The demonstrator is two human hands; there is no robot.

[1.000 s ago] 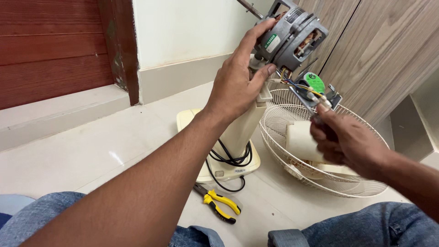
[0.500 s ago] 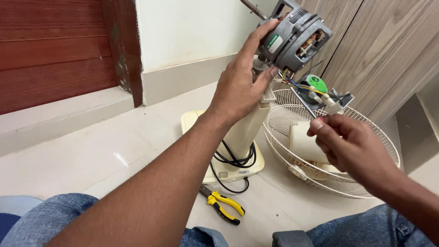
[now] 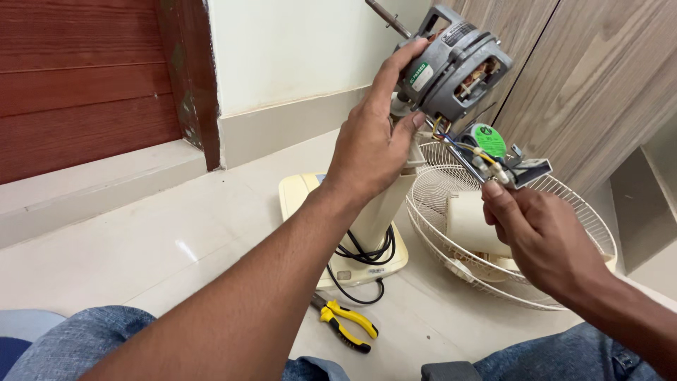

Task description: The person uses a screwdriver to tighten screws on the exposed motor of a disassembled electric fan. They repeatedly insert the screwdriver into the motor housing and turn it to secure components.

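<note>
My left hand (image 3: 371,144) grips a grey fan motor (image 3: 455,67) on top of a cream fan stand (image 3: 381,212), with the thumb on its side and the metal shaft pointing up-left. Thin wires run from the motor down to a small metal part with a switch block (image 3: 518,169), which my right hand (image 3: 539,236) pinches from below. A round green-labelled piece (image 3: 489,139) sits just behind that part.
The stand's cream base (image 3: 303,194) rests on a pale tile floor with a black cord coiled on it. A white wire fan guard (image 3: 557,233) lies to the right with a cream cover inside. Yellow-handled pliers (image 3: 347,323) lie by my knees. Wooden panels stand behind.
The view has shifted slightly and both hands with the motor sit a little higher and farther right. My grips look the same.
</note>
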